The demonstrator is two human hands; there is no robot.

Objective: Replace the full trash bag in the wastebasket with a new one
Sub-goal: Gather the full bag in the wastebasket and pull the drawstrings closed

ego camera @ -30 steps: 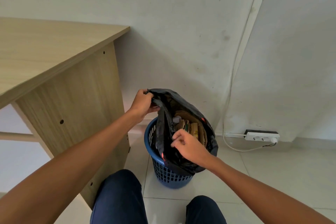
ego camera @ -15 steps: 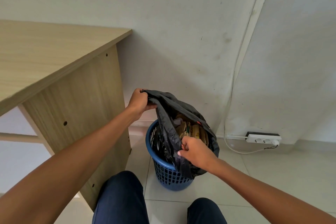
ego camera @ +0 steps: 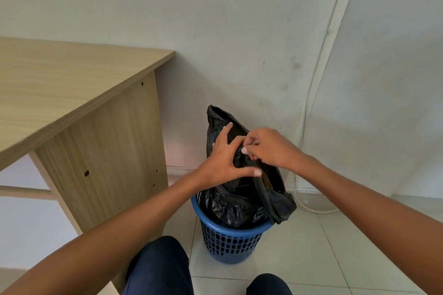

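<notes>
Black trash bag (ego camera: 239, 201), seated in the blue wastebasket (ego camera: 230, 244) on the floor (ego camera: 335, 246) beside the desk (ego camera: 72, 84), its top drawn up above the rim. The bag mouth, held wide open a moment ago, is now nearly closed: the left hand (ego camera: 225, 163) presses flat on the near side, fingers spread, while the right hand (ego camera: 268, 148), fingers curled, appears to pinch the far edge against it. Gathering has begun; tying and lifting out remain

The trash bag (ego camera: 239, 206) is sitting in the wastebasket (ego camera: 230, 244); the worktop (ego camera: 60, 84) is standing left of the wastebasket, the wall (ego camera: 239, 31) rising behind it.
</notes>
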